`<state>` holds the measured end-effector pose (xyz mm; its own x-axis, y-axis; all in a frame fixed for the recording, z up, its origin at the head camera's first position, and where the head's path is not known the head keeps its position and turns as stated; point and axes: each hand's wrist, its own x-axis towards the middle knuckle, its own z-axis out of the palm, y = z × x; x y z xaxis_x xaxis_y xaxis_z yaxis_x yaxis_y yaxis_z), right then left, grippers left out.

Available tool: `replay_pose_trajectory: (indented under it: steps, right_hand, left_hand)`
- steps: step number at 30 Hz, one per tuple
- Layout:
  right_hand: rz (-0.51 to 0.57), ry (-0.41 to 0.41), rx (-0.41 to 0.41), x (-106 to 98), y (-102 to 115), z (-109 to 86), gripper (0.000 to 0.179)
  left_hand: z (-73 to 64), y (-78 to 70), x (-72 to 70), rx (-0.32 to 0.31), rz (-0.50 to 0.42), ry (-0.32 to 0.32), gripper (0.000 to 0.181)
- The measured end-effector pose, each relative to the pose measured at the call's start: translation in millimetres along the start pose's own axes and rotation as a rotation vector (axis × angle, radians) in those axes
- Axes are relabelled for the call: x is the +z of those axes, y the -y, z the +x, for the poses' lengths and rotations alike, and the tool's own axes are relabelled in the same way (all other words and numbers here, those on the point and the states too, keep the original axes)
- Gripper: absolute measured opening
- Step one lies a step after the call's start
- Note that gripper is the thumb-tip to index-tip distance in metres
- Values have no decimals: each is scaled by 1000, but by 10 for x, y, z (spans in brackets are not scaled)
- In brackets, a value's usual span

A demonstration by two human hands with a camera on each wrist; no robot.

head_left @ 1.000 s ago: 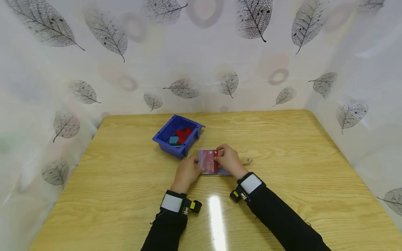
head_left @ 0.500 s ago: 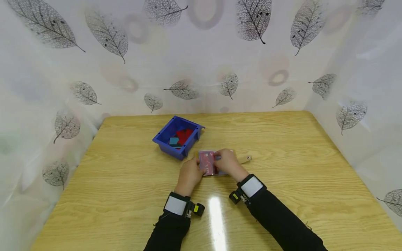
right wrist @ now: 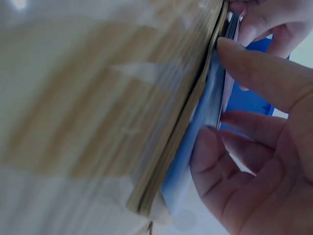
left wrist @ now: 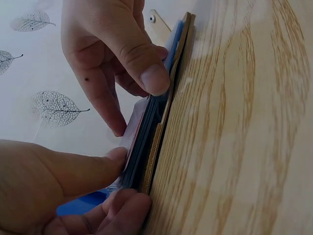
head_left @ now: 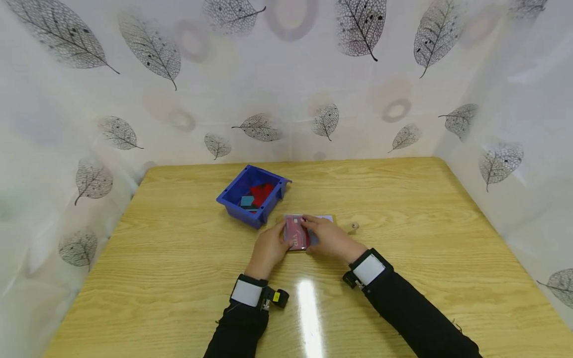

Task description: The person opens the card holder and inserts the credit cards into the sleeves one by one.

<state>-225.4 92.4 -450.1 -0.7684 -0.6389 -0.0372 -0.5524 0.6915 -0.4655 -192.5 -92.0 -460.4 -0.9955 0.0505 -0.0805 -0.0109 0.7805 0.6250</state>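
A tan card holder (left wrist: 156, 142) with clear sleeves lies spread on the table, its blue-tinted page (right wrist: 183, 171) showing at the right side. Under the clear plastic on the left is a red card (head_left: 295, 233) marked VIP, with a narrow brighter red strip by the right fingers. My left hand (head_left: 269, 246) pinches the holder's left edge, thumb on top of the sleeve and fingers at the cover's edge. My right hand (head_left: 332, 239) grips the stack of sleeves beside the card, thumb at the near edge and fingertips toward the far edge. Its palm covers part of the holder.
Behind the holder to the left stands a blue plastic bin (head_left: 243, 215), holding red pieces (head_left: 261, 194) and a teal piece (head_left: 247, 201). The holder's strap with a metal snap (head_left: 355, 225) sticks out to the right. A leaf-patterned curtain (head_left: 291, 89) surrounds the table.
The bright red strip of the card beside the sleeve has narrowed. My right hand has turned and lowered, its thumb now at the near edge. My left hand keeps holding the left edge.
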Motion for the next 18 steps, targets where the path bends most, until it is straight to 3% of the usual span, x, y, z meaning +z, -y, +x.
replay_pose_trajectory:
  steps: [6,9,18]
  right_hand:
    - [-14,11,4,-22,-37,38,69]
    - [10,16,11,-36,-51,39,69]
    - [144,30,63,-48,-124,40,70]
  left_hand:
    - [-21,2,-30,31,54,84,76]
    - [-27,-14,-26,36,56,85,81]
    - [-46,-58,-6,32,106,59,71]
